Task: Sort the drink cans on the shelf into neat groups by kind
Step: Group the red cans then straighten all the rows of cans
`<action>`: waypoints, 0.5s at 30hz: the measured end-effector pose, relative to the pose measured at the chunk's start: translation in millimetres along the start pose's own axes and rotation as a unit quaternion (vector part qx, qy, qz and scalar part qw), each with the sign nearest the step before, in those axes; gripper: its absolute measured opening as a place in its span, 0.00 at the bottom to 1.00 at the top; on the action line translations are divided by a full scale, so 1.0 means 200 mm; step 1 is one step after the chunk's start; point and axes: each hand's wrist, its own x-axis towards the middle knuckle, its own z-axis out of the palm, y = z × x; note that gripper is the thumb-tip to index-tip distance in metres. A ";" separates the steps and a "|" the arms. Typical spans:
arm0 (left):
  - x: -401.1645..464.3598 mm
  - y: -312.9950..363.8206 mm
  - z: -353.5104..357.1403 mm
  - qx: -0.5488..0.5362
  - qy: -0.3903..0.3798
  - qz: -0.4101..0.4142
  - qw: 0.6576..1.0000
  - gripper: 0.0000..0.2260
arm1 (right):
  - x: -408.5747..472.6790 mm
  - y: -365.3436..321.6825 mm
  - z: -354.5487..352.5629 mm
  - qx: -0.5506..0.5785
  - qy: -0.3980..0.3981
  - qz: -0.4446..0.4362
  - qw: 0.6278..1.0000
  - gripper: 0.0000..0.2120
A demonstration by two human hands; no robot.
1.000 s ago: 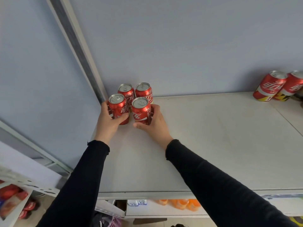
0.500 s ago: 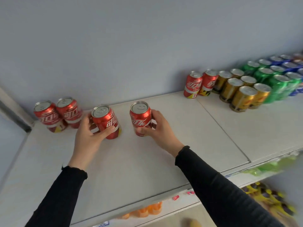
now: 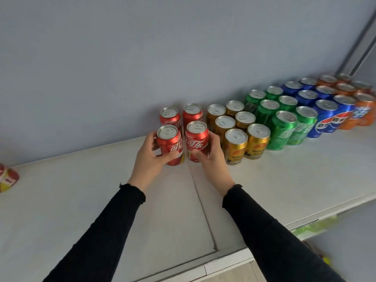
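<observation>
My left hand point(image 3: 149, 157) grips a red cola can point(image 3: 169, 144), and my right hand point(image 3: 211, 157) grips a second red cola can point(image 3: 197, 140) right beside it. Both cans stand upright on the white shelf point(image 3: 101, 200), directly in front of two more red cola cans point(image 3: 170, 117) against the wall. To the right run groups of gold cans point(image 3: 236, 146), green cans point(image 3: 283, 129), blue cans point(image 3: 325, 117) and orange cans point(image 3: 364, 110), each in rows.
Another red can point(image 3: 8, 178) shows at the far left edge of the shelf. A seam point(image 3: 201, 202) runs between two shelf boards under my hands. The grey wall point(image 3: 162, 47) backs the shelf; a metal upright point(image 3: 360, 37) stands at the far right.
Both hands carried their red cans rightward along the shelf, from the left group to the two red cans beside the gold ones. The view swung right with them.
</observation>
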 end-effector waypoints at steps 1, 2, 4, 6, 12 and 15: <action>0.02 0.01 0.03 0.007 0.005 -0.003 1.000 0.32 | 0.02 0.01 -0.01 -0.005 0.002 -0.005 1.000 0.32; 0.04 0.02 0.06 0.013 0.010 -0.005 1.000 0.32 | 0.04 0.03 -0.01 -0.011 0.005 -0.011 1.000 0.33; 0.07 0.03 0.10 0.031 0.015 -0.005 0.999 0.32 | 0.07 0.04 -0.01 -0.029 0.001 -0.018 0.999 0.35; 0.08 0.03 0.12 0.054 0.024 -0.003 0.998 0.33 | 0.08 0.04 -0.01 -0.042 -0.007 -0.009 0.999 0.38; 0.08 0.03 0.10 0.059 0.020 0.005 0.998 0.32 | 0.11 0.07 0.01 -0.051 0.022 0.010 0.998 0.36; 0.09 0.03 0.09 0.063 0.007 -0.002 0.998 0.31 | 0.13 0.08 0.02 -0.048 0.027 -0.001 0.998 0.35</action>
